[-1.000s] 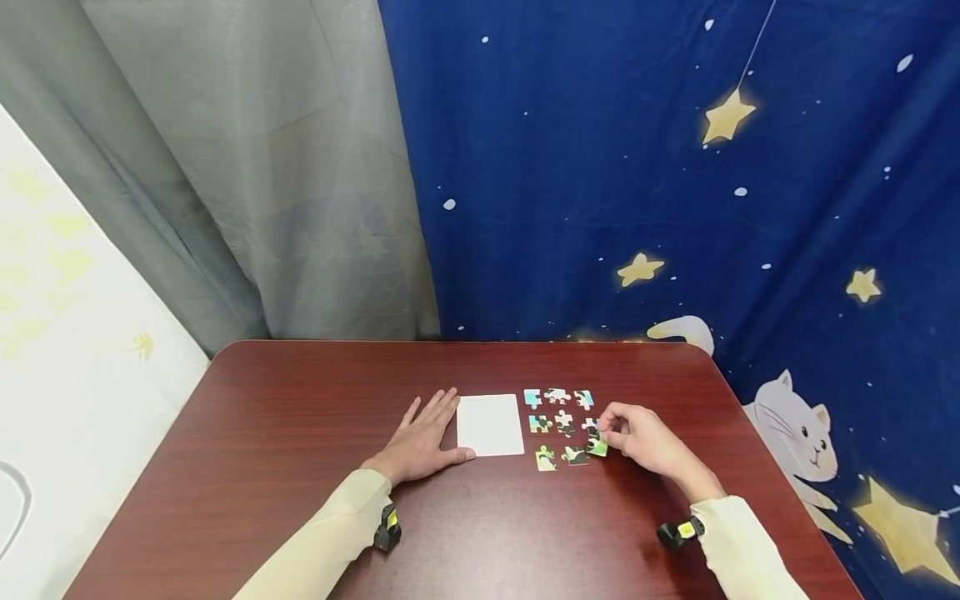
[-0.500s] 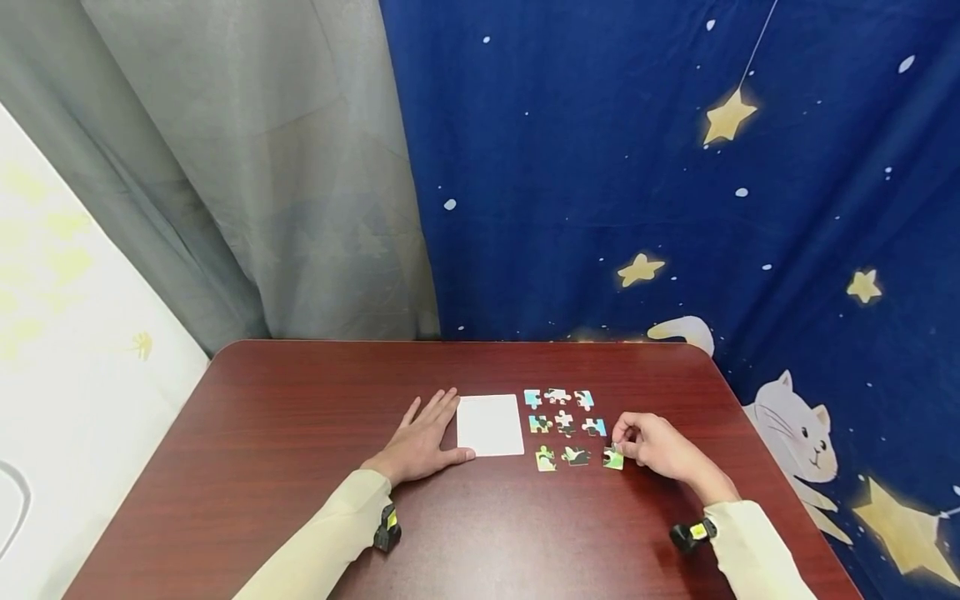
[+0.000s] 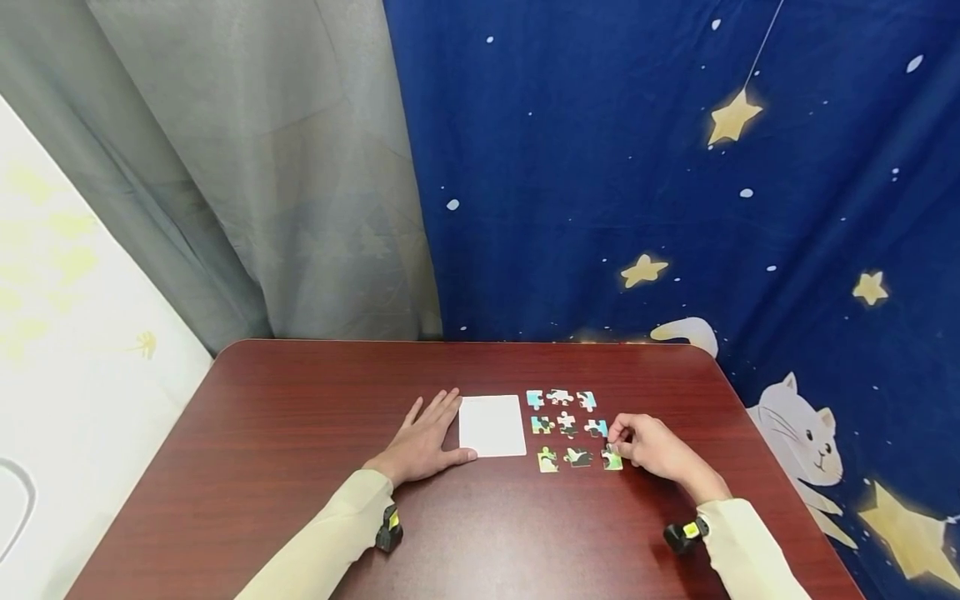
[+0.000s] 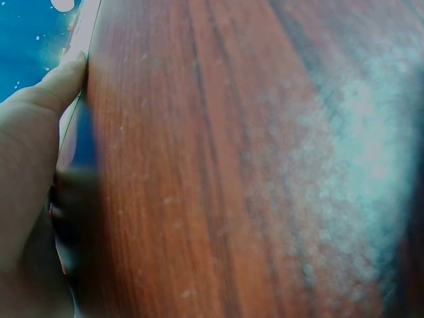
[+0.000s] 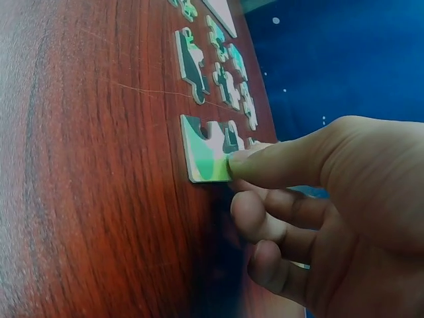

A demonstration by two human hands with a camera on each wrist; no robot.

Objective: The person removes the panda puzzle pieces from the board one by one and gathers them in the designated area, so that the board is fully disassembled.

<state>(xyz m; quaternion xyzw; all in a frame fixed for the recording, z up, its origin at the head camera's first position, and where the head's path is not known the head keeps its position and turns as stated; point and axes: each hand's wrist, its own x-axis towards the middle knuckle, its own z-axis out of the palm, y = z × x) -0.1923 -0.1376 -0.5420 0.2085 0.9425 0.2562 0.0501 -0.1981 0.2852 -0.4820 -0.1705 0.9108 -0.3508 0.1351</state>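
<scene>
My left hand [image 3: 423, 437] lies flat on the table with fingers spread, its fingertips and thumb at the left edge of a white square board [image 3: 492, 426]. In the left wrist view only the thumb side of that hand shows. My right hand [image 3: 656, 450] pinches a green-and-white corner jigsaw piece [image 5: 209, 156] by its right side, low against the table. The thumb is on the piece; the index fingertip is mostly hidden behind it. Left of this piece lies a black-and-white jigsaw piece [image 3: 578, 457], apart from it. Just above it is a blue-and-white jigsaw piece [image 3: 596, 427].
Several other jigsaw pieces lie in loose rows right of the board, among them a green piece [image 3: 547, 460] and a light-blue piece [image 3: 535, 400]. The brown wooden table [image 3: 315, 408] ends at a grey curtain [image 3: 337, 208] and a blue starry curtain [image 3: 562, 208].
My right hand has drawn the green corner piece rightward and a little nearer, away from the blue-and-white piece, then shifted slightly back left. My left hand has stayed put.
</scene>
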